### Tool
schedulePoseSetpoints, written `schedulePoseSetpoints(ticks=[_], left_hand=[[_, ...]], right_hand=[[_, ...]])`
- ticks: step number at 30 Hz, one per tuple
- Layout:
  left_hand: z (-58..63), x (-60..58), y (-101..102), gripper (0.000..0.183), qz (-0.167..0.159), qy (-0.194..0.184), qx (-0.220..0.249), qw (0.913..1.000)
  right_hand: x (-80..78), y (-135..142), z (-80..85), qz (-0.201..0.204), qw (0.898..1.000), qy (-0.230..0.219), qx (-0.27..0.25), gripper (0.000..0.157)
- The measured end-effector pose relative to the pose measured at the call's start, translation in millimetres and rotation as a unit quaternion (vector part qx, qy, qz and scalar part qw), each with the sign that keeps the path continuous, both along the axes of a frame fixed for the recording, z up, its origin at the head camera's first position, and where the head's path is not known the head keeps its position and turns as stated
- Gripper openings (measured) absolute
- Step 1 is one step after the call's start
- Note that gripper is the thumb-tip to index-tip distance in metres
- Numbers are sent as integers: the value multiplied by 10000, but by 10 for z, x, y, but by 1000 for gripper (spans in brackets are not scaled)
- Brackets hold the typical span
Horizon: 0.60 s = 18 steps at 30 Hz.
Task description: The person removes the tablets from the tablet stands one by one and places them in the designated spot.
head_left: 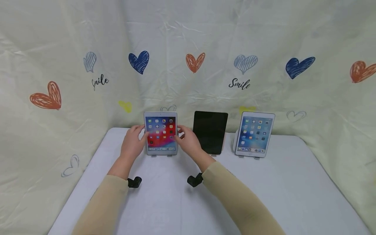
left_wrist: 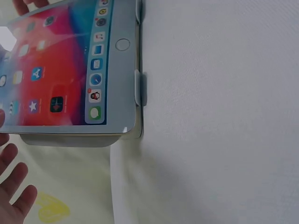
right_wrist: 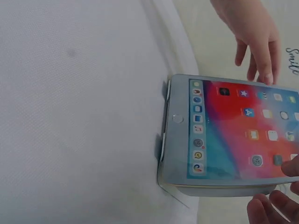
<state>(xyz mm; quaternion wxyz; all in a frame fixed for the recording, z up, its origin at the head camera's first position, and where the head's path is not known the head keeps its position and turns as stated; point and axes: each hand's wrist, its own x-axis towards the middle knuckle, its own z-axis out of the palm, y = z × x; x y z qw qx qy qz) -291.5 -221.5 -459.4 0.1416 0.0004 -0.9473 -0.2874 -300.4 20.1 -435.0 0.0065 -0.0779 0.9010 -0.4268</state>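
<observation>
In the near part of the scene, a white surface (head_left: 164, 202) is crossed by two tan sleeves (head_left: 241, 199), with a black device (head_left: 135, 182) seen at each wrist. Farther on, the left hand (head_left: 132, 140) and the right hand (head_left: 189, 141) are placed at opposite long edges of a white tablet (head_left: 161, 133), which is stood upright, leaned slightly back on a stand held by small clips (head_left: 154, 156) along its lower edge. The tablet's long axis is directed upward, between the hands; neither hand is judged clearly nearer. The left grip is wide, its fingers (left_wrist: 14, 179) spread beyond the left edge. On the right, the thumb (right_wrist: 290, 167) is laid over the screen's margin; whether that grip is closed on the edge cannot be told. Any lift is judged to depend on this even flanking and on the lower edge being cleared of the clips. To the right are set a dark-screened tablet (head_left: 210, 132) and, beyond it, a blue-screened tablet (head_left: 255, 133). At the far side, a heart-printed cloth (head_left: 170, 88) is hung.
</observation>
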Motion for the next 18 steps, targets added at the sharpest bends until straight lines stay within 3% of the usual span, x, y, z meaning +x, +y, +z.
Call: schedulePoseSetpoints(ticks=[10,18], left_hand=[[-52,66,-48,39,-109,672,271,9973],[-56,109,-1,37,230,655,862,9938]], right_hand=[[-8,32,-204,-205,9972,431,-575,43],[-15,27,-269,-291,9940,833,-653,38]])
